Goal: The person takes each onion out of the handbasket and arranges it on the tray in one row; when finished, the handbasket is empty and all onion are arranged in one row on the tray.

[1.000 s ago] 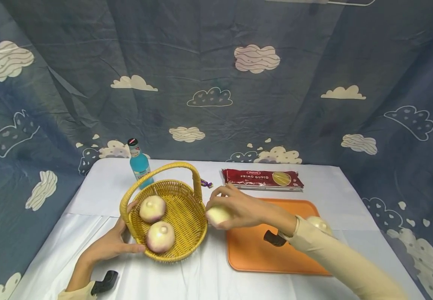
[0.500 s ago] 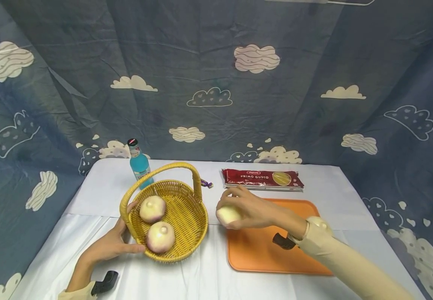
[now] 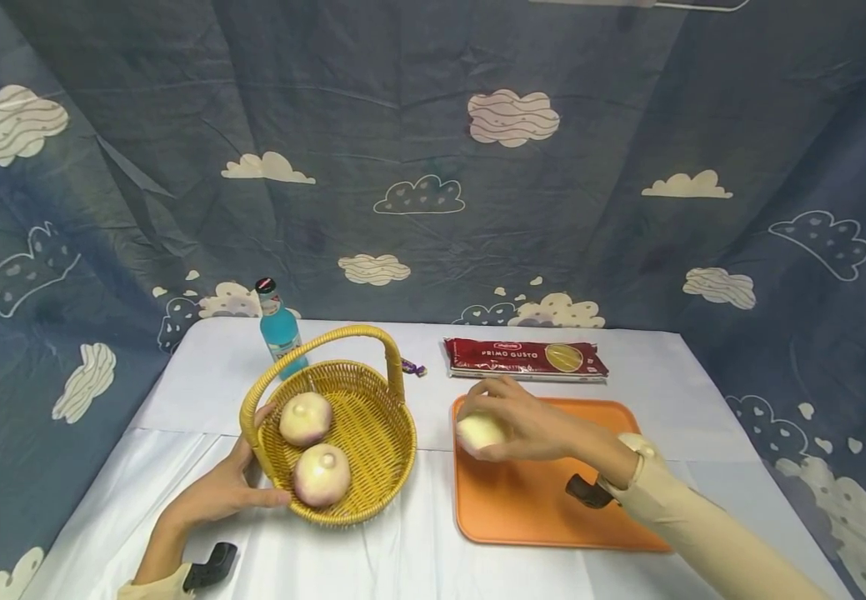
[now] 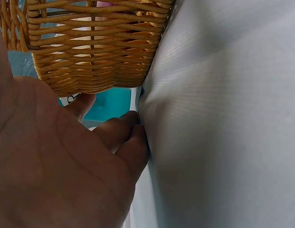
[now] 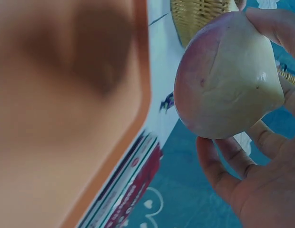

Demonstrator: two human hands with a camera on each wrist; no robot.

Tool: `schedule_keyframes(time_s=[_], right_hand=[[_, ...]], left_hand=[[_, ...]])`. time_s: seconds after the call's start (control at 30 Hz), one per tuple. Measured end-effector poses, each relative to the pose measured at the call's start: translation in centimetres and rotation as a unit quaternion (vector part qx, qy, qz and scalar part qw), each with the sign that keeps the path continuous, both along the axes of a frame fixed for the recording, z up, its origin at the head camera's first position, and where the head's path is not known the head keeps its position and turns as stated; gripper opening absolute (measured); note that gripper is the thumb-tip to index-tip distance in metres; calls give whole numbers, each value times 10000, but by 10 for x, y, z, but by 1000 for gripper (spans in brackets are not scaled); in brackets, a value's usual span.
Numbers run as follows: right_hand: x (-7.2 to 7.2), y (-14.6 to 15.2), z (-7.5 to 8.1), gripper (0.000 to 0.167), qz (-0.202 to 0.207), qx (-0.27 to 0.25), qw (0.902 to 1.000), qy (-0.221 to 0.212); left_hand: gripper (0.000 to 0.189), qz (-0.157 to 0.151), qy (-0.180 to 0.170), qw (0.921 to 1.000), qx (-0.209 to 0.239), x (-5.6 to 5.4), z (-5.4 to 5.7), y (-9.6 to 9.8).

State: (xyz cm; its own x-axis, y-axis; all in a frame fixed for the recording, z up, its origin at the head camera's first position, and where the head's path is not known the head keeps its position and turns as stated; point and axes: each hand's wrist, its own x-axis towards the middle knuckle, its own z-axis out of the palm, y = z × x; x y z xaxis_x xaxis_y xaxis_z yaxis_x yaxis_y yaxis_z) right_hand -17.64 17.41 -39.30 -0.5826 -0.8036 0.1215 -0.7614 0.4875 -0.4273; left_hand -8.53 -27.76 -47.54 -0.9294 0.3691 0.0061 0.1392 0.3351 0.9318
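The right hand point(image 3: 530, 425) holds a peach point(image 3: 480, 432) with curled fingers over the tray point(image 3: 523, 508), at its corner near the basket point(image 3: 372, 492). The left hand point(image 3: 215, 492) rests against the basket, fingers relaxed. Two peaches point(image 3: 320, 473) lie inside the basket.

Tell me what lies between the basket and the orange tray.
Only bare white tablecloth separates the basket from the tray, as the head view shows.

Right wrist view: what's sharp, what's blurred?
Right wrist view: the pale pink-tinged round turnip in the right hand is sharp; the orange plastic tray close to the lens is a soft blur with a dark shadow patch. Head view: evenly lit, sharp, edges bowed by the wide lens.
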Motion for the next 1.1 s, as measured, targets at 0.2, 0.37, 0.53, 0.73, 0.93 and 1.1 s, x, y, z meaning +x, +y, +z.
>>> schedule_keyframes(time_s=[0.2, 0.37, 0.53, 0.73, 0.93, 1.1], right_hand=[[3, 14, -4, 37, -185, -84, 9998, 6], [6, 30, -8, 40, -525, -102, 9985, -104], [9, 44, -10, 44, -848, 16, 9962, -178], [14, 57, -10, 43, -1112, 58, 9933, -305], [18, 73, -12, 44, -1465, 123, 9886, -316], [22, 86, -14, 46, -1683, 150, 9852, -299]], left_hand=[[123, 93, 11, 9998, -188, 3, 1, -2], [123, 35, -21, 10000, -83, 2, 0, -2], [123, 20, -49, 10000, -77, 1, 0, -1], [124, 40, -75, 9999, -65, 1, -1, 1], [125, -29, -47, 10000, 62, 1, -2, 1], [125, -35, -34, 10000, 37, 0, -3, 0]])
